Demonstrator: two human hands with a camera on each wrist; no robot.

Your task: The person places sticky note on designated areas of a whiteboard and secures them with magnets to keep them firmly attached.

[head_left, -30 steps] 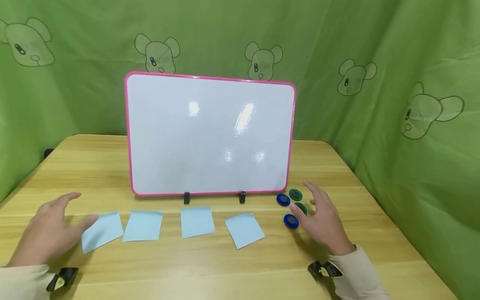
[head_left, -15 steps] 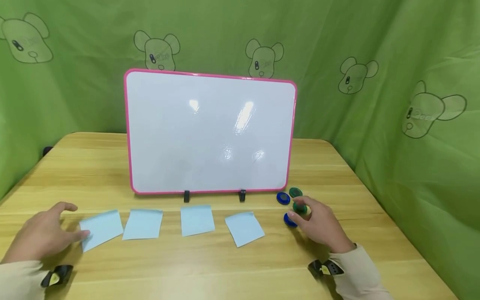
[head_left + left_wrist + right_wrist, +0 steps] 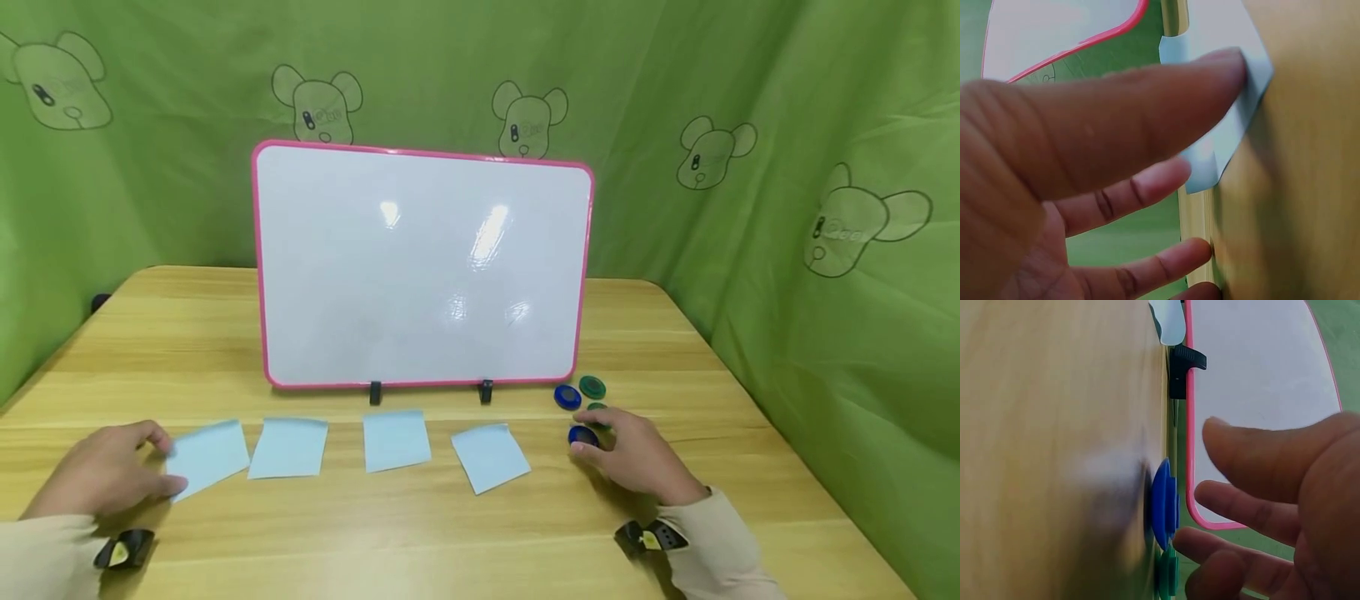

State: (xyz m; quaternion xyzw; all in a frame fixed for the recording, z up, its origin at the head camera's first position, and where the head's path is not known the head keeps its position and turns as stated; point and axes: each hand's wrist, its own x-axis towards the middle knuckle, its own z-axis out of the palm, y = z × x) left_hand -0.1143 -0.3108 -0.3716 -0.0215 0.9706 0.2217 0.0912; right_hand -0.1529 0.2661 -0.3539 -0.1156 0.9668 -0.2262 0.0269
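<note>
In the head view my left hand (image 3: pixel 105 468) is at the leftmost pale blue sticky note (image 3: pixel 212 457), with thumb and index finger spread along its left edge. The left wrist view has the thumb overlapping this note (image 3: pixel 1225 19) and a fingertip right at its edge. My right hand (image 3: pixel 637 454) hovers low at the nearer blue round magnet (image 3: pixel 582 435), thumb and index finger spread on either side of it. In the right wrist view a gap shows between the thumb and the blue magnet (image 3: pixel 1161 503). A green magnet (image 3: pixel 597 410) is partly hidden behind the right fingers.
A pink-framed whiteboard (image 3: pixel 420 267) stands on black feet (image 3: pixel 375 393) at the back. Three more sticky notes (image 3: pixel 288 448) lie in a row before it. Another blue magnet (image 3: pixel 567 397) and a green magnet (image 3: pixel 592 386) lie near its right corner. Green curtains (image 3: pixel 825 350) surround the table.
The left hand has lowered to the leftmost note, its thumb and index finger drawing closer together. The right hand has lowered towards the nearer blue magnet, its fingers narrowing.
</note>
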